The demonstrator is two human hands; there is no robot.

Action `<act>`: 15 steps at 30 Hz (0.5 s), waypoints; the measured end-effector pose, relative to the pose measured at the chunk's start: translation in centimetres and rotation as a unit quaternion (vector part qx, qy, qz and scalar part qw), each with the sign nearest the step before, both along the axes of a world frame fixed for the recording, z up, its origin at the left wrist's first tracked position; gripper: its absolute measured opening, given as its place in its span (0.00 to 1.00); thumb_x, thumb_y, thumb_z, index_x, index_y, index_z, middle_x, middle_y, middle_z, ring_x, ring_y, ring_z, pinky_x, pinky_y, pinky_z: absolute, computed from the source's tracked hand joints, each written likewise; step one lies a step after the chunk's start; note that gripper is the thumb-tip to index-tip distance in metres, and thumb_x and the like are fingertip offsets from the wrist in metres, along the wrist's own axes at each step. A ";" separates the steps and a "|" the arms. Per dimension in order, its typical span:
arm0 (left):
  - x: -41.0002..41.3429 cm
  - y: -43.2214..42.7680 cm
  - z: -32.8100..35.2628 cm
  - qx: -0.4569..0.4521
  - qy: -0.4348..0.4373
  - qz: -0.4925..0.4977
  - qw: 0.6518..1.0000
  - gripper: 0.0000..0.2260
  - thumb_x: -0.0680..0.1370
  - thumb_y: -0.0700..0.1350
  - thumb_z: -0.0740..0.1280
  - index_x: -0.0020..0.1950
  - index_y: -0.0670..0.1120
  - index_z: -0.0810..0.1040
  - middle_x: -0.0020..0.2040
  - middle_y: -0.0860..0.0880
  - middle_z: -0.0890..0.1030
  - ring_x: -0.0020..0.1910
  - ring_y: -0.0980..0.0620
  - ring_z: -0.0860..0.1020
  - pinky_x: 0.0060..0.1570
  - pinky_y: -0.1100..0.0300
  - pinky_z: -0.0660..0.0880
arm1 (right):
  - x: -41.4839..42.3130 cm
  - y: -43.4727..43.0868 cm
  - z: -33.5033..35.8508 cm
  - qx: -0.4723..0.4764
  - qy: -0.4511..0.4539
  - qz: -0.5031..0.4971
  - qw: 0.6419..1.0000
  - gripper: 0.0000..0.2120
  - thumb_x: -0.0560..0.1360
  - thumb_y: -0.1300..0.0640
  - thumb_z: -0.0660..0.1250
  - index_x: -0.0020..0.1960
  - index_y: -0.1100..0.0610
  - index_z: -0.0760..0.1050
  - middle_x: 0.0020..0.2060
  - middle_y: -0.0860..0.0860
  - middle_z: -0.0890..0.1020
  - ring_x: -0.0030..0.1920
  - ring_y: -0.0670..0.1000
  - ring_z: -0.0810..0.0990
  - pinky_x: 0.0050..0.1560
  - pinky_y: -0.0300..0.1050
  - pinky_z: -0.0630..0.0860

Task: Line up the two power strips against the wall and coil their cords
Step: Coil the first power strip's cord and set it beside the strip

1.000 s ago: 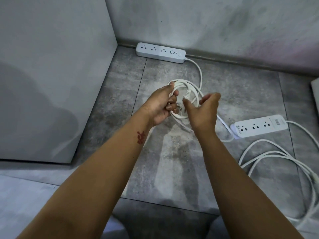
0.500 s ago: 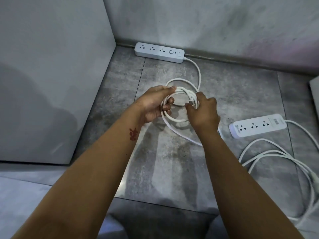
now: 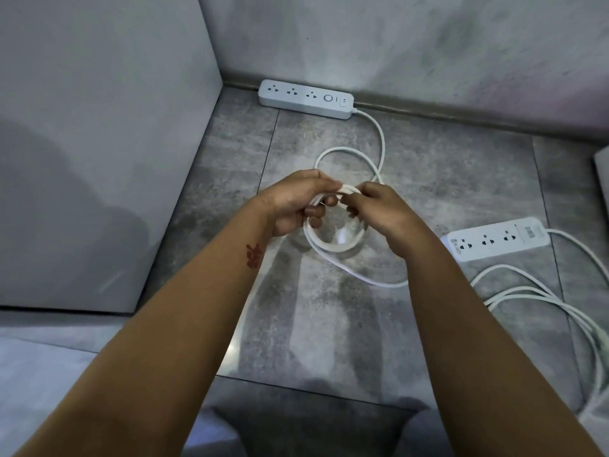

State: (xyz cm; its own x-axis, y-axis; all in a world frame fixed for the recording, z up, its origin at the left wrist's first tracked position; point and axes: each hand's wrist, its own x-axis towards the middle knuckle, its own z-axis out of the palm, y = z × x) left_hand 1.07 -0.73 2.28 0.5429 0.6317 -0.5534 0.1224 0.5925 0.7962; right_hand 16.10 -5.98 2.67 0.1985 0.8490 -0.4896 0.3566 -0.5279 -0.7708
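I had the coiled cord [image 3: 333,246] pinched at its top between both hands. My left hand [image 3: 298,201] closed its thumb and forefinger on the bundled turns, the other fingers curled loosely beneath, one of them hooked through the loop. My right hand [image 3: 384,214] met it from the other side, fingertips shut on the same bundle, so that my two grips were nearly touching. The coil hung down from my fingers toward me as a round loop of several turns, its lower arc near the grey tiled floor [image 3: 445,179].

Beyond my grip, one loose turn lay on the tiles, and from it the cord ran up and away to the first power strip [image 3: 304,98], which lay lengthwise against the foot of the wall [image 3: 412,47], far ahead of my hands. A stretch of cord trailed out below my right wrist.

Off to the right of my grip, well apart from the wall, lay the second power strip [image 3: 494,238], askew on the floor. Its own cord [image 3: 540,298] sprawled in loose, uncoiled loops nearer me on that side.
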 end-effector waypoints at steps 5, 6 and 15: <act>-0.3 -0.1 0.4 -0.024 -0.047 -0.017 0.998 0.09 0.82 0.48 0.62 0.52 0.43 0.73 0.33 0.47 0.74 0.30 0.51 0.74 0.37 0.57 0.79 | 0.2 0.3 -0.3 -0.028 0.133 -0.170 0.976 0.07 0.76 0.61 0.61 0.39 0.56 0.72 0.30 0.52 0.70 0.31 0.51 0.70 0.44 0.52 0.67; -0.3 -0.2 0.4 -0.026 -0.043 -0.014 0.999 0.11 0.82 0.50 0.62 0.53 0.42 0.74 0.33 0.47 0.75 0.33 0.49 0.77 0.40 0.56 0.80 | 0.3 0.4 -0.3 -0.021 0.160 -0.209 0.965 0.07 0.76 0.62 0.61 0.40 0.57 0.72 0.29 0.52 0.70 0.30 0.51 0.68 0.43 0.52 0.66; 0.6 0.1 0.2 0.002 0.000 0.032 0.999 0.12 0.84 0.47 0.55 0.50 0.42 0.74 0.27 0.52 0.67 0.26 0.55 0.66 0.33 0.61 0.66 | 0.4 0.4 -0.4 -0.026 0.141 -0.181 0.973 0.03 0.76 0.60 0.63 0.43 0.56 0.74 0.30 0.50 0.75 0.31 0.50 0.78 0.37 0.45 0.70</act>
State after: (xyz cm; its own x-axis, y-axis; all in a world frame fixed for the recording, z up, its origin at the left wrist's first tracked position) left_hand 1.72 -0.61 2.44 0.5002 0.6675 -0.5515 0.0847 0.5962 0.7984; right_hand 16.47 -5.55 2.29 0.3310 0.7212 -0.6085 -0.0823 -0.6204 -0.7800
